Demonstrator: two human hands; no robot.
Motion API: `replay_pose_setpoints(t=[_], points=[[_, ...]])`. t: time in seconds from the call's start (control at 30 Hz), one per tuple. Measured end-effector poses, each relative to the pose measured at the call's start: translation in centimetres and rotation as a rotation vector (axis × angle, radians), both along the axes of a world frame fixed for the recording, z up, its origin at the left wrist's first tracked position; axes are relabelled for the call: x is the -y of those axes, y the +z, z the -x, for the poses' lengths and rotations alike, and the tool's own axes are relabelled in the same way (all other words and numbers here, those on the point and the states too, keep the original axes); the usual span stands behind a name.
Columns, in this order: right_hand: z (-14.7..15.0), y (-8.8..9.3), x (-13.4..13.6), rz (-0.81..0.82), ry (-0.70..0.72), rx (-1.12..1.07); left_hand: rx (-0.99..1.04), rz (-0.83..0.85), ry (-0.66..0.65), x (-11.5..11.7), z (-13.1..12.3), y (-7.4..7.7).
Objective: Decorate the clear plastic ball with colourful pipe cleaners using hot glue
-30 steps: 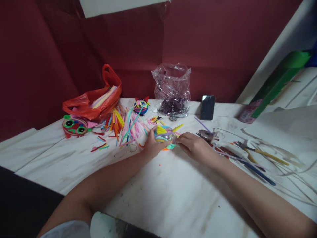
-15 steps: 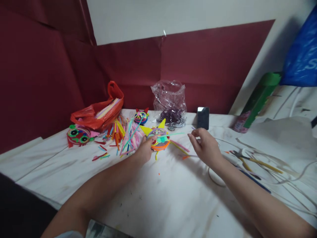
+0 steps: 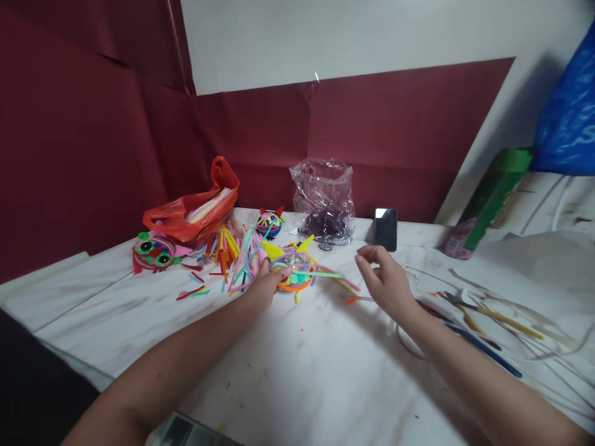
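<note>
My left hand (image 3: 264, 286) is closed on the left side of a round craft animal head (image 3: 297, 286) with yellow pointed ears, a purple and orange rim and colourful face pieces. A mint-green pipe cleaner (image 3: 320, 274) lies across its front under my left thumb, its free end pointing right. Up and to the right of that end, my right hand (image 3: 383, 275) hovers with thumb and forefinger drawn together. I see nothing between them, and the pipe cleaner's tip is apart from them. Pink and yellow pipe cleaners (image 3: 341, 282) lie just behind the head.
Two similar craft heads, one red (image 3: 153, 253) and one blue (image 3: 269, 223), sit beyond, near a red bag (image 3: 190, 217) and piled pipe cleaners (image 3: 248, 254). Behind are a clear bag (image 3: 323, 204) and a phone (image 3: 385, 229). Pliers (image 3: 493, 313) and cables lie right.
The pipe cleaner's free end has dropped from near my right fingertips to lower down. My left hand still grips the craft head. The whole view has shifted slightly.
</note>
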State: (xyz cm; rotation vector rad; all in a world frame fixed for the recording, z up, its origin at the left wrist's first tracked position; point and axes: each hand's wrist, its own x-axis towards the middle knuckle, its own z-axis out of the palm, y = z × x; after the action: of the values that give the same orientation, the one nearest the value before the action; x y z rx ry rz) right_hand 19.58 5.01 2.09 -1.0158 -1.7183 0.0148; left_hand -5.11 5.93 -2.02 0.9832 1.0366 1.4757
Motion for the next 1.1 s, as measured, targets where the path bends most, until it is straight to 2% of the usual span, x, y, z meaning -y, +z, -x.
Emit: replay_pose_setpoints(t=[0.17,0.33,0.5,0.63,0.77,0.9,1.1], points=[[1.8,-1.7,1.3,-0.035,0.209,0.294,-0.007,-0.001,-0.042,1.2,-1.2,-0.2],[2.4,-2.8,1.7,-0.012,0.294,0.450,-0.032,0.001,-0.079,1.8,-1.4,0.0],[2.4,-2.9,1.3,-0.114,0.389,0.480,-0.028,-0.007,-0.125,2.0,-1.7,0.0],[2.3,-2.5,1.3,-0.192,0.386,0.507,0.000,-0.017,-0.213,2.4,-1.8,0.2],[2.1,-2.2,1.5,-0.228,0.393,0.522,-0.015,0.003,-0.246,3.0,-1.8,0.7],[2.3,-2.0,1.7,-0.178,0.382,0.469,-0.010,-0.016,-0.256,3.2,-1.8,0.7],[2.8,-2.0,2.2,-0.051,0.406,0.349,-0.009,-0.020,-0.300,2.6,-1.6,0.0]])
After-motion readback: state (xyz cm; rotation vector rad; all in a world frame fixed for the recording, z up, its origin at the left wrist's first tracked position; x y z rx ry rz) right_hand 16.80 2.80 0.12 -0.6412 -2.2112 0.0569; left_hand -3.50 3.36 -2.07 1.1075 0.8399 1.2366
